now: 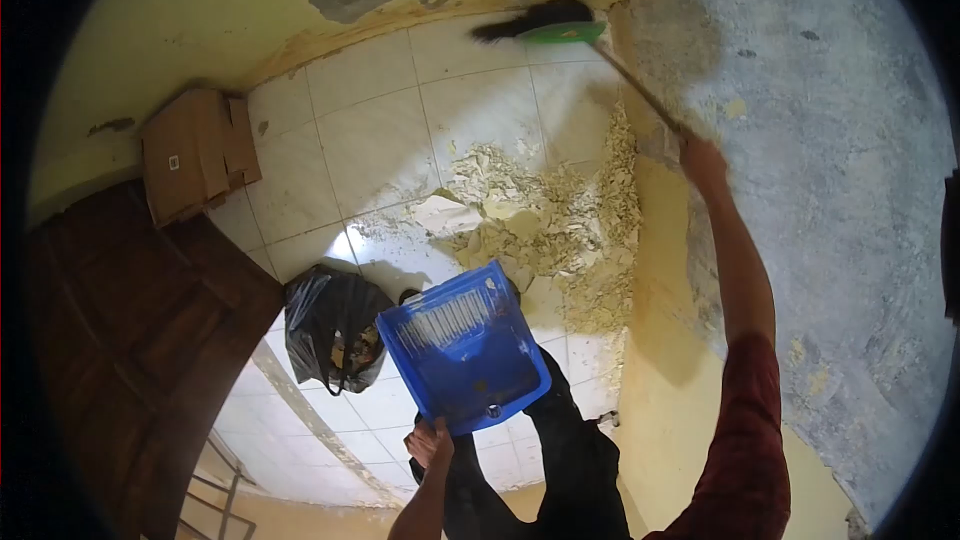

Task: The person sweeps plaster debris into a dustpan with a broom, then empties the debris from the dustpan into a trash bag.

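My right hand point(704, 162) is closed around the stick of a broom point(562, 28), arm stretched out along the right wall. The broom has a green head and dark bristles, slightly blurred, in the far corner where the two walls meet. My left hand point(431, 443) grips the near edge of a blue dustpan point(468, 350), held over my legs with its ribbed lip pointing away from me. A little dirt shows inside the pan. Beyond it on the floor lies a pile of broken plaster flakes point(540, 220), spread along the foot of the right wall.
A black plastic bag point(335, 325) with debris in it stands left of the dustpan. A cardboard box point(200, 152) sits by the left wall, near a dark wooden door point(140, 310). The white tiled floor point(370, 145) meets peeling walls point(820, 160).
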Demonstrator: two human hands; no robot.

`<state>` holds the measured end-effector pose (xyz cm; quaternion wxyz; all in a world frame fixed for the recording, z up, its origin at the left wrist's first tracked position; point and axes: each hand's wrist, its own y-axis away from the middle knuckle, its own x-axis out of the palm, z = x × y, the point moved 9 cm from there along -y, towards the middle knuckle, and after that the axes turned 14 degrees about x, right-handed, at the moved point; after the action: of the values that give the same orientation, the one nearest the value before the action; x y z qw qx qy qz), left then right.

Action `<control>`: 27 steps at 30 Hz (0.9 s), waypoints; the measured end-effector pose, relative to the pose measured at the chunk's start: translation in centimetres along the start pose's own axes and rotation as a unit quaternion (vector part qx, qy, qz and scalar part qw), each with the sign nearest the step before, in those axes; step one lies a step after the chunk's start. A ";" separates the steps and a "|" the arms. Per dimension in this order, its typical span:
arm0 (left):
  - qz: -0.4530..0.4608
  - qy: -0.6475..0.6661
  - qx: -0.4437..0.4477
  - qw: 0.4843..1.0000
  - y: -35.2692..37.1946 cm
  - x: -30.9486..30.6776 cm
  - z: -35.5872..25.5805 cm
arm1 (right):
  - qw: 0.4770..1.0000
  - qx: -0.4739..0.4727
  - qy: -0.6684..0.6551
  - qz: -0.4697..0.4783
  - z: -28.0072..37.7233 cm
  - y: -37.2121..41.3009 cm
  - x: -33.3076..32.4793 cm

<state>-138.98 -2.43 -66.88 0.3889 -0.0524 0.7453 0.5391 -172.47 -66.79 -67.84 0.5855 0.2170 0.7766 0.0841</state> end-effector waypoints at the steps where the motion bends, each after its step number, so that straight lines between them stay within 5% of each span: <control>1: 0.003 -0.022 -0.002 1.000 -0.4 -0.1 0.3 | 1.000 0.004 -0.009 0.001 0.3 -1.7 0.8; 3: 0.002 0.026 0.009 1.000 -0.2 0.1 0.5 | 0.995 0.024 -0.058 0.076 -0.8 -3.5 5.4; 6: 0.018 -0.013 -0.012 1.000 0.0 0.4 0.6 | 0.995 -0.056 -0.080 0.038 -6.3 -1.2 16.7; 11: -0.020 0.010 0.008 1.000 -0.7 0.9 0.1 | 0.981 -0.017 -0.191 -0.006 -10.6 16.0 10.1; 14: 0.032 0.007 -0.001 0.999 -0.2 0.2 0.0 | 0.989 0.053 -0.121 0.061 -7.5 9.8 8.0; 17: 0.001 0.004 -0.008 1.000 -0.4 -0.5 -0.6 | 0.993 0.020 -0.115 -0.014 -2.3 -1.5 6.9; 19: -0.020 -0.025 0.005 0.999 -0.5 0.3 -0.2 | 0.979 0.111 -0.135 0.108 -1.4 -2.6 7.9; 21: -0.042 -0.040 0.015 0.998 -0.4 0.7 0.3 | 0.990 0.027 -0.105 0.093 -2.4 -2.2 14.8; 23: 0.009 -0.041 0.001 0.999 -0.1 1.1 1.2 | 0.955 0.090 -0.218 0.180 -4.3 5.7 16.5; 24: 0.003 -0.006 0.007 1.000 -0.3 0.5 0.6 | 0.981 -0.013 -0.168 0.094 -7.7 7.3 22.4; 26: 0.016 0.013 -0.014 1.000 -0.4 -0.1 -0.4 | 0.929 0.105 -0.298 0.192 -10.5 16.2 19.4; 27: 0.035 0.013 -0.035 0.999 0.0 0.1 -0.1 | 0.949 0.052 -0.285 0.127 -9.8 19.6 14.4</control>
<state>-139.07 -2.51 -66.93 0.3579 -0.0474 0.7321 0.5776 -180.20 -41.79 -69.93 0.7547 0.3588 0.5469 0.0514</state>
